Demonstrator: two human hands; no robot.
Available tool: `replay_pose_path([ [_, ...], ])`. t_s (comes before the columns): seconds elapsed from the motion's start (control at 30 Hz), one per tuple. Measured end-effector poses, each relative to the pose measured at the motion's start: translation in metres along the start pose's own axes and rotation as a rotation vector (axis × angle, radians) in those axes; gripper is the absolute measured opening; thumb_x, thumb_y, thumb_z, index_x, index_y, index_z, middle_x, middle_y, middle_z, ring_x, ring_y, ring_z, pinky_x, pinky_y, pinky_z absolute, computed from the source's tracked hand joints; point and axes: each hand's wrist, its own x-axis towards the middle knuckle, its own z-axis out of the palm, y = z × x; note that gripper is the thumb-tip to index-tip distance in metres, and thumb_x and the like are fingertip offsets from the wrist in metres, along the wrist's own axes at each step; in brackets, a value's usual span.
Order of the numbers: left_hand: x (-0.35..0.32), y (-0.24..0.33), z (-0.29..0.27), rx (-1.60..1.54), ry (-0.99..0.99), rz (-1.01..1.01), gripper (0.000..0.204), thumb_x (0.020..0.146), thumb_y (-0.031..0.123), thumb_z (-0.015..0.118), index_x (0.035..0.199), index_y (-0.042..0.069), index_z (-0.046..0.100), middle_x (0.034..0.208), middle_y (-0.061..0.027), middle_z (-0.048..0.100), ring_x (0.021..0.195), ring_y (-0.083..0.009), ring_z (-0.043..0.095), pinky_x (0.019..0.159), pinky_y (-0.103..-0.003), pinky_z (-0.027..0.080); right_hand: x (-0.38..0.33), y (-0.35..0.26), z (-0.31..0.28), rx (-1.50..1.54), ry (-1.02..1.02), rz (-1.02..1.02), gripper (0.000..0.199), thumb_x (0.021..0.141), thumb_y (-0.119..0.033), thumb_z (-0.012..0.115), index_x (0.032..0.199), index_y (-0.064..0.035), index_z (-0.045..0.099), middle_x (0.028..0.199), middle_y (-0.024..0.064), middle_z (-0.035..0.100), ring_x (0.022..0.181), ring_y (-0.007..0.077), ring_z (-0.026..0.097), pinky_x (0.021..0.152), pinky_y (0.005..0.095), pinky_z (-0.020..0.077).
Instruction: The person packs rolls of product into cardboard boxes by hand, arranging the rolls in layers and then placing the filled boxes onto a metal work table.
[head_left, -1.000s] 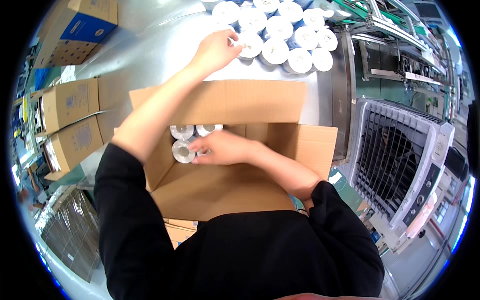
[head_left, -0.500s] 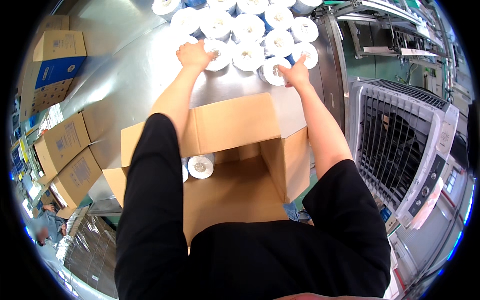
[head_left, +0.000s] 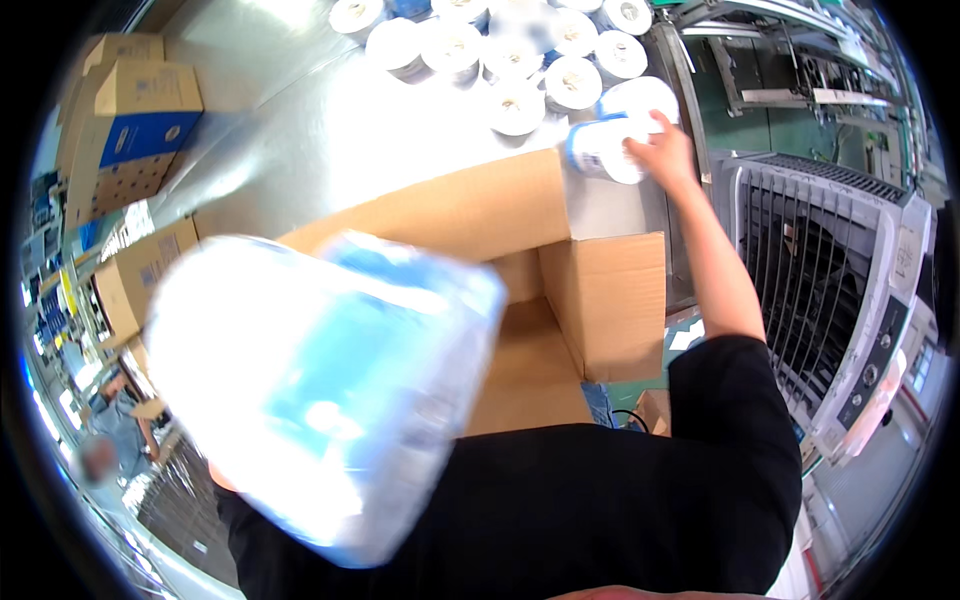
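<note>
Half a second ago both hands were up on the white rolls at the top of the frame, and now they are coming away with packs. The right hand (head_left: 662, 150), in the upper right of the frame, is gripping a wrapped pack of rolls (head_left: 612, 135) with a blue edge, lifting it off the shiny metal table (head_left: 300, 120) and holding it just above the far corner of the open cardboard box (head_left: 560, 280). A big blurry pack (head_left: 330, 390), white and blue in clear wrap, is swinging very close to the camera and is filling the lower left of the frame. The left hand is hiding behind it, so I cannot tell how it is holding on, though the pack looks to be coming with that arm. So two packs seem to be travelling toward the box together. More loose rolls (head_left: 520, 60) are waiting at the top middle, standing on end. The inside of the box is mostly hiding behind the blurry pack. Closed boxes (head_left: 130, 130) are sitting in the upper left, and a grey machine with a grille (head_left: 830, 290) is standing on the right.
</note>
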Motion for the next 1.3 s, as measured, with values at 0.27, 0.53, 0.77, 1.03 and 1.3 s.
replay_pose_path([
  [0.27,0.052,-0.176,0.096,1.34,-0.136,0.304,0.031,0.071,0.028,0.065,0.091,0.004,0.068,0.1,-0.0182,0.059,0.1,-0.0304,0.052,0.081,-0.038,0.044,-0.168,-0.136,-0.117,0.383,0.239,-0.73,0.074,0.069,0.002,0.075,0.131,0.0015,0.037,0.101,0.0186,0.063,0.088,0.024,0.064,0.074,0.0317,0.0533],
  [0.53,0.089,-0.321,0.043,1.915,-0.089,0.458,0.037,0.082,0.035,0.054,0.112,0.015,0.063,0.118,-0.0099,0.049,0.118,-0.0276,0.037,0.102,-0.039,0.025,-0.278,-0.145,-0.003,-0.637,-0.677,-0.923,0.057,0.076,-0.011,0.059,0.123,0.0109,0.036,0.072,0.0146,0.059,0.069,0.0267,0.061,0.05,0.0327,0.0502],
  [0.77,0.09,-0.297,0.033,1.917,-0.261,0.396,0.034,0.082,0.029,0.057,0.115,0.024,0.062,0.121,-0.0086,0.047,0.123,-0.0272,0.034,0.101,-0.037,0.028,-0.243,-0.099,0.184,-1.423,-0.538,-0.474,0.051,0.077,-0.017,0.062,0.113,0.0112,0.04,0.071,0.0083,0.066,0.058,0.019,0.066,0.037,0.0339,0.0488],
  [1.03,0.085,-0.281,0.025,1.715,-0.367,0.239,0.039,0.084,0.024,0.054,0.124,0.023,0.056,0.129,-0.0154,0.042,0.126,-0.0335,0.033,0.103,-0.04,0.032,-0.238,-0.091,0.154,-0.98,-0.573,-0.371,0.047,0.073,-0.017,0.066,0.107,0.0057,0.042,0.082,0.0133,0.067,0.076,0.0212,0.068,0.058,0.0322,0.0541],
  [1.3,0.094,-0.261,0.03,1.338,-0.07,0.143,0.059,0.087,0.04,0.054,0.135,0.013,0.033,0.105,-0.0188,0.061,0.095,-0.0349,0.058,0.082,-0.043,0.046,-0.24,-0.095,0.144,-0.872,-0.616,-0.303,0.04,0.072,-0.015,0.067,0.101,-0.0001,0.044,0.081,0.0147,0.067,0.077,0.0261,0.068,0.064,0.0342,0.0537],
])
